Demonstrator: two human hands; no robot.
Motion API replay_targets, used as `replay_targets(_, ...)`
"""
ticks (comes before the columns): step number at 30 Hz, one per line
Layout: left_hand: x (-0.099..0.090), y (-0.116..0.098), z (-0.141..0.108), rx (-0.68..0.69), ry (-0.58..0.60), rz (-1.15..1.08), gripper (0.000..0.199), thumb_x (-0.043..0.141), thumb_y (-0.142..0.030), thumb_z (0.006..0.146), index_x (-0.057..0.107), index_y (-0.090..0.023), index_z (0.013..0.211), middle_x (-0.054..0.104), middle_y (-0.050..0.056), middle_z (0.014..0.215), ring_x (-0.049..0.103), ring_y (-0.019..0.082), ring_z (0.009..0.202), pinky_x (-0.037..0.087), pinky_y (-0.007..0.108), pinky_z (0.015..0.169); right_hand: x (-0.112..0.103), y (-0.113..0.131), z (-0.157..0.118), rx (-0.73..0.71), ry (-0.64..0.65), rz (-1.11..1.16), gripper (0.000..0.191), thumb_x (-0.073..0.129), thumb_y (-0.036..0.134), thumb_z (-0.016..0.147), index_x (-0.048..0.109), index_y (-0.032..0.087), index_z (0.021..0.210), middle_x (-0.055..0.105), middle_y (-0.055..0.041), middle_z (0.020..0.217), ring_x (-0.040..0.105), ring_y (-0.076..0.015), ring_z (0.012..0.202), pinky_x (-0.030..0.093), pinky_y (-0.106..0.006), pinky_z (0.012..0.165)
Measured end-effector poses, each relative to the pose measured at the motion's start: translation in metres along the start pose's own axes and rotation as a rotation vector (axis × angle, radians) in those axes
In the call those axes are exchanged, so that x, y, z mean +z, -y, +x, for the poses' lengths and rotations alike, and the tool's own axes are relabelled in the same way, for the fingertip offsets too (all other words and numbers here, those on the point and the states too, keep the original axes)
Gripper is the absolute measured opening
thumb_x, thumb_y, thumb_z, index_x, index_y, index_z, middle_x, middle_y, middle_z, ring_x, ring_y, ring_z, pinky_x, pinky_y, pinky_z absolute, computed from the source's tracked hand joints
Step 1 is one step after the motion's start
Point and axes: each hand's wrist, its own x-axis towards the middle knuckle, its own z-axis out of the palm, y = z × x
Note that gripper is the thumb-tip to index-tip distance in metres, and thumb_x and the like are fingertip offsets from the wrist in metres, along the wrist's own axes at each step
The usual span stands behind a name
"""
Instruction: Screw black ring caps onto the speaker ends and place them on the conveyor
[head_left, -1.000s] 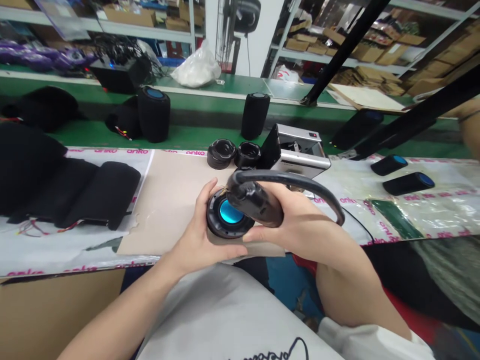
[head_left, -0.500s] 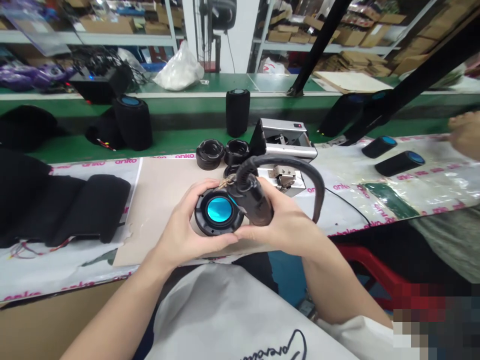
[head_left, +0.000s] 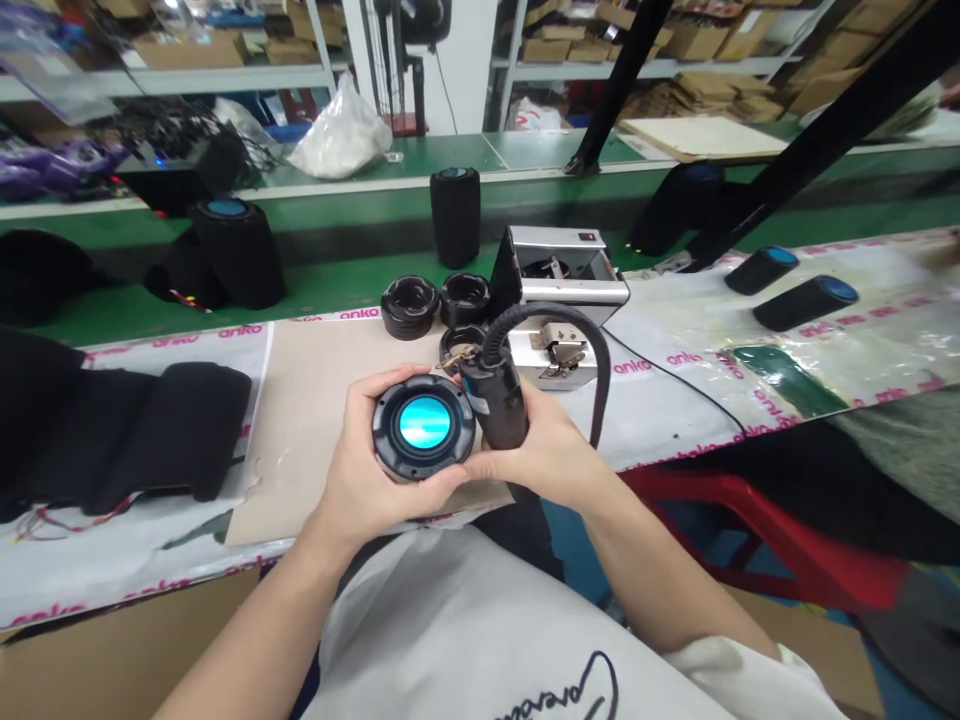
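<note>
In my left hand (head_left: 354, 490) is a round black speaker end (head_left: 386, 440) with a shiny blue disc, facing up toward me. The thumb and fingers curl around its rim, and its lower body is hidden. My right hand (head_left: 555, 450) is wrapped round a black electric screwdriver (head_left: 496, 405), its thick cable arching over to the right. The tool stands beside the speaker end, and its bit is hidden from view. The right thumb reaches the near edge of the speaker end. Several black ring parts (head_left: 409, 305) sit just beyond on the cardboard sheet (head_left: 300, 400).
A silver screw feeder (head_left: 559, 265) stands behind my right hand, its cord running right. Black fabric covers with wires (head_left: 172, 430) lie at left. Finished-looking cylindrical speakers (head_left: 455, 215) stand on the green conveyor (head_left: 352, 270); two more speakers (head_left: 806, 302) lie at right. A black post (head_left: 615, 90) slants behind.
The view has shifted slightly. The speaker end and screwdriver appear a little further left, and the disc faces me more. Both hands keep their hold. Another person's hand at far right has mostly left view.
</note>
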Motion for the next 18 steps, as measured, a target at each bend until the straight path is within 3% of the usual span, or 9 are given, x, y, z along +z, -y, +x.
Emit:
replay_targets(4, 0.003, -0.006, -0.003, -0.090, -0.058, 0.055, 0.085, 0.100, -0.039, 0.068, 0.054, -0.022, 0.138, 0.068, 0.012, 0.139, 0.071, 0.029, 0.129, 0.060, 0.040, 0.108, 0.002, -0.007, 0.003, -0.001, -0.013, 0.022, 0.085, 0.104, 0.034, 0.063, 0.067, 0.027, 0.140, 0.074, -0.0041, 0.133, 0.070, -0.0268, 0.126, 0.060, -0.038, 0.109)
replay_targets(7, -0.003, -0.014, 0.000, -0.163, -0.019, 0.147, 0.085, 0.099, -0.044, 0.068, 0.054, -0.022, 0.137, 0.069, 0.013, 0.138, 0.072, 0.031, 0.127, 0.062, 0.042, 0.103, 0.002, -0.009, 0.002, 0.011, -0.033, 0.012, 0.084, 0.104, 0.031, 0.061, 0.069, 0.028, 0.137, 0.075, -0.0030, 0.130, 0.071, -0.0259, 0.123, 0.060, -0.036, 0.106)
replay_targets(11, -0.020, -0.022, 0.015, -0.206, 0.183, 0.218, 0.081, 0.095, -0.049, 0.071, 0.055, -0.024, 0.137, 0.070, 0.012, 0.139, 0.072, 0.033, 0.127, 0.063, 0.043, 0.100, 0.002, -0.011, 0.001, 0.015, -0.049, 0.028, 0.084, 0.105, 0.024, 0.058, 0.070, 0.032, 0.134, 0.075, 0.0016, 0.128, 0.071, -0.0221, 0.122, 0.059, -0.031, 0.105)
replay_targets(18, -0.048, -0.017, 0.045, -0.152, 0.543, 0.154, 0.083, 0.096, -0.041, 0.073, 0.052, -0.030, 0.144, 0.065, 0.009, 0.149, 0.067, 0.033, 0.136, 0.061, 0.043, 0.108, 0.005, -0.018, 0.001, -0.005, -0.089, 0.019, 0.081, 0.107, 0.028, 0.057, 0.071, 0.032, 0.129, 0.075, 0.0021, 0.128, 0.071, -0.0222, 0.121, 0.060, -0.032, 0.102)
